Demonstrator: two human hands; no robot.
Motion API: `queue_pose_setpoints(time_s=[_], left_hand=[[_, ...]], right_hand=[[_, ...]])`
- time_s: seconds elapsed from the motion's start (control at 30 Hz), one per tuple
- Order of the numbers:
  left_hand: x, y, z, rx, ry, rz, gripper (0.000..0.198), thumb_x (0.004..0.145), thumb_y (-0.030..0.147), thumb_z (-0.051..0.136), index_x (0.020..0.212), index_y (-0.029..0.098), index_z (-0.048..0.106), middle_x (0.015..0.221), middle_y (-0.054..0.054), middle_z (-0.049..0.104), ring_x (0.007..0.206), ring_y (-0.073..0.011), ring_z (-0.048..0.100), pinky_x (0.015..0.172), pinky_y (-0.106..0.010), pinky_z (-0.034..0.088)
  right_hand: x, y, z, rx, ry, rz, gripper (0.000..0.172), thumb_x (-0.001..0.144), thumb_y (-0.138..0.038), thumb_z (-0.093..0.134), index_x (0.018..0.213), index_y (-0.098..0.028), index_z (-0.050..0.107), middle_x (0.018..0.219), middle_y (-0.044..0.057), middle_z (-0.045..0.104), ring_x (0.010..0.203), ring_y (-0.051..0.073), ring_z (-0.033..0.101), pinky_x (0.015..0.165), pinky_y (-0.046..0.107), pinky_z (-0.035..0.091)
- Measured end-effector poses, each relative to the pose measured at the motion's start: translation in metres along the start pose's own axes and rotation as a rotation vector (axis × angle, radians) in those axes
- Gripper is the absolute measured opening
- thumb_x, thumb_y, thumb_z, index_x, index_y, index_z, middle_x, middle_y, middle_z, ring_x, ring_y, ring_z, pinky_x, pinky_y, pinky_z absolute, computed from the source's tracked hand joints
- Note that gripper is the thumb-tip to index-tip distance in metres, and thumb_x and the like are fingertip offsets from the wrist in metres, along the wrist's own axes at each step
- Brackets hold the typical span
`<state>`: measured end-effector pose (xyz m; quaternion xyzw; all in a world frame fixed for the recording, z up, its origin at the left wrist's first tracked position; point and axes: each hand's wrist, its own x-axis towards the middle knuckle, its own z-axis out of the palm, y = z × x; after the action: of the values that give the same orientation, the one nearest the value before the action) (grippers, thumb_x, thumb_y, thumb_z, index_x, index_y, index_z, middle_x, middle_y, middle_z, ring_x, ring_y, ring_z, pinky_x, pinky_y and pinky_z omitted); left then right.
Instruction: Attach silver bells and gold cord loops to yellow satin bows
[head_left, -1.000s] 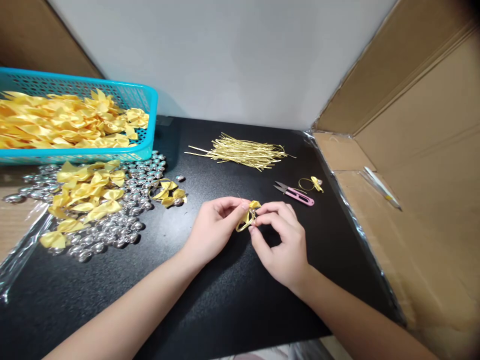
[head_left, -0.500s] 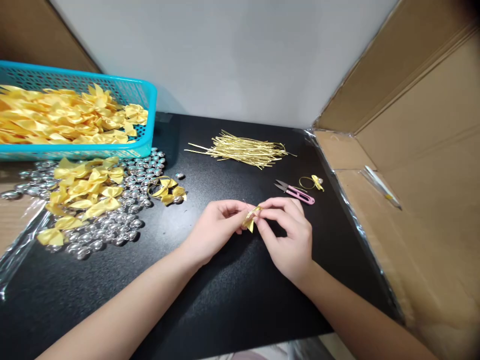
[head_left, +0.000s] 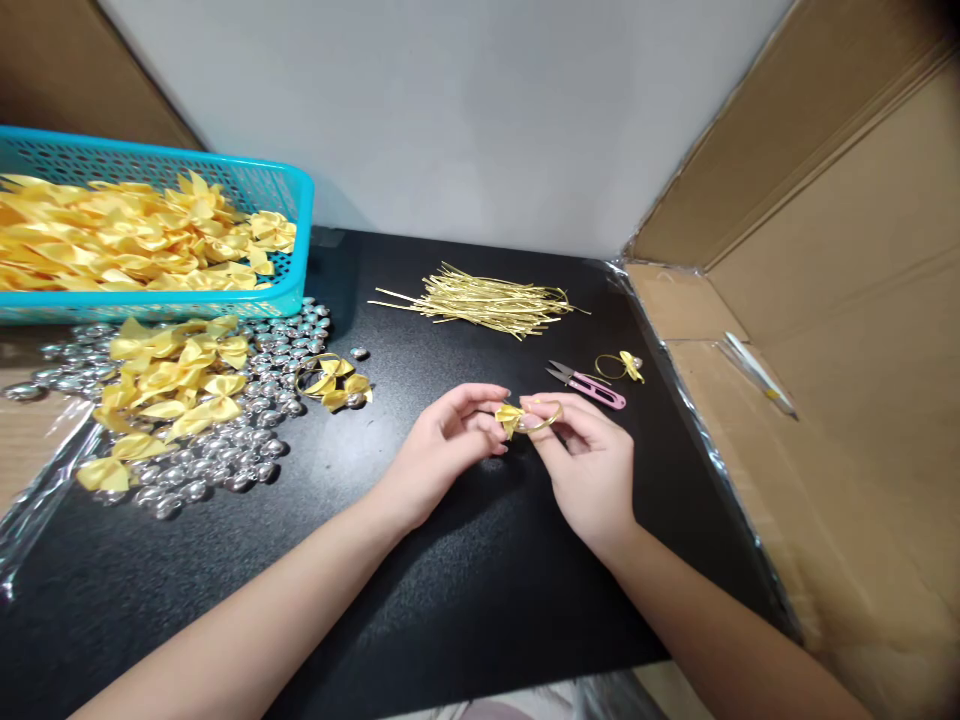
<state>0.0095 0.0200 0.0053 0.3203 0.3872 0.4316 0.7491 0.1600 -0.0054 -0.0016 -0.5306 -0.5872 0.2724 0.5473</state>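
Note:
Above the black table, my right hand [head_left: 589, 455] is closed, its thumb and fingers pinching a yellow ribbon bow [head_left: 509, 418] on a gold cord loop [head_left: 553, 416]. The loop curves over the fingers of that hand, and the bow points left. My left hand [head_left: 448, 440] is just beside the bow, thumb and fingers apart and curved around its left side. Whether a fingertip touches the ribbon is hard to see. Just beyond my right hand lie pink thread snips [head_left: 596, 388] and another bow on a cord loop [head_left: 631, 367].
A bundle of gold cords [head_left: 491, 302] lies toward the back wall. On the left are a turquoise basket [head_left: 300, 225] of yellow bows, a heap of loose bows [head_left: 180, 375], silver beads [head_left: 240, 460] and looped bows [head_left: 337, 383]. A white pen-like tool [head_left: 759, 375] rests on cardboard at right.
The bow has turned from hanging below the fingertips to facing up and left, with its loop now visible over my right hand. The left fingers have spread away from it.

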Motion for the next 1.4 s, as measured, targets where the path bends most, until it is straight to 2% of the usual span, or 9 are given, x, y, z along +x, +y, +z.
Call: queue_pose_setpoints(time_s=[0.07,0.2,0.33,0.5,0.6,0.7,0.87,1.13,1.4], left_hand=[[-0.001,-0.004,0.002,0.128,-0.031,0.078,0.044,0.061,0.012,0.079,0.102,0.018,0.064,0.081,-0.001,0.069,0.069,-0.0113,0.060,0.066,-0.023,0.049],[-0.003,-0.010,0.006,0.287,0.043,0.156,0.023,0.072,0.025,0.078,0.090,0.016,0.068,0.079,-0.001,0.069,0.068,-0.0114,0.060,0.065,-0.023,0.049],[-0.002,-0.008,0.006,0.309,0.097,0.204,0.017,0.075,0.030,0.075,0.084,0.016,0.073,0.073,-0.001,0.070,0.065,-0.0110,0.059,0.065,-0.023,0.050],[-0.002,-0.004,0.005,0.314,0.154,0.201,0.017,0.074,0.031,0.077,0.080,0.015,0.075,0.068,0.000,0.070,0.060,-0.0100,0.057,0.061,-0.021,0.048],[-0.002,-0.003,0.006,0.316,0.184,0.216,0.017,0.075,0.032,0.076,0.076,0.015,0.073,0.063,0.002,0.066,0.058,-0.0090,0.055,0.059,-0.020,0.047],[-0.003,-0.003,0.007,0.309,0.186,0.207,0.019,0.076,0.032,0.075,0.071,0.015,0.070,0.059,0.003,0.062,0.056,-0.0083,0.053,0.058,-0.019,0.046],[-0.003,-0.004,0.009,0.309,0.208,0.205,0.019,0.075,0.033,0.075,0.071,0.015,0.069,0.060,0.003,0.063,0.056,-0.0084,0.054,0.058,-0.019,0.046],[-0.004,-0.006,0.009,0.325,0.246,0.210,0.021,0.074,0.035,0.075,0.072,0.016,0.067,0.062,0.002,0.066,0.054,-0.0103,0.058,0.057,-0.021,0.048],[-0.004,-0.007,0.008,0.265,0.234,0.186,0.020,0.075,0.033,0.075,0.071,0.016,0.065,0.061,0.003,0.065,0.054,-0.0088,0.058,0.058,-0.020,0.048]], right_hand=[[0.000,0.001,0.001,0.045,0.019,0.046,0.009,0.082,-0.014,0.065,0.081,-0.019,0.073,0.091,0.006,0.072,0.087,0.017,0.070,0.076,0.029,0.061],[-0.001,-0.001,0.003,0.079,0.025,0.073,0.008,0.081,-0.015,0.067,0.079,-0.019,0.073,0.089,0.006,0.073,0.085,0.018,0.070,0.076,0.030,0.061],[-0.001,-0.003,0.004,0.138,0.008,0.086,0.008,0.080,-0.015,0.067,0.080,-0.020,0.074,0.089,0.006,0.072,0.085,0.017,0.070,0.074,0.029,0.061],[-0.001,-0.004,0.004,0.151,-0.009,0.119,0.008,0.081,-0.017,0.069,0.082,-0.021,0.075,0.097,0.006,0.069,0.094,0.017,0.067,0.085,0.032,0.058],[-0.004,-0.005,0.003,0.144,0.017,0.125,0.008,0.082,-0.018,0.068,0.084,-0.020,0.075,0.096,0.006,0.066,0.093,0.016,0.066,0.082,0.030,0.058],[-0.007,-0.008,0.004,0.066,0.008,0.069,0.008,0.082,-0.018,0.067,0.083,-0.020,0.074,0.090,0.005,0.064,0.086,0.015,0.064,0.076,0.029,0.057],[-0.009,-0.013,0.004,-0.115,-0.011,-0.095,0.009,0.082,-0.014,0.064,0.079,-0.020,0.070,0.085,0.003,0.060,0.083,0.015,0.061,0.076,0.031,0.052],[-0.012,-0.018,0.004,-0.132,-0.177,-0.122,0.010,0.079,-0.011,0.057,0.073,-0.019,0.059,0.085,0.002,0.057,0.084,0.016,0.057,0.079,0.034,0.047],[-0.012,-0.016,0.005,-0.192,-0.153,-0.186,0.010,0.080,-0.011,0.057,0.074,-0.019,0.060,0.082,0.003,0.060,0.083,0.016,0.056,0.077,0.032,0.046]])
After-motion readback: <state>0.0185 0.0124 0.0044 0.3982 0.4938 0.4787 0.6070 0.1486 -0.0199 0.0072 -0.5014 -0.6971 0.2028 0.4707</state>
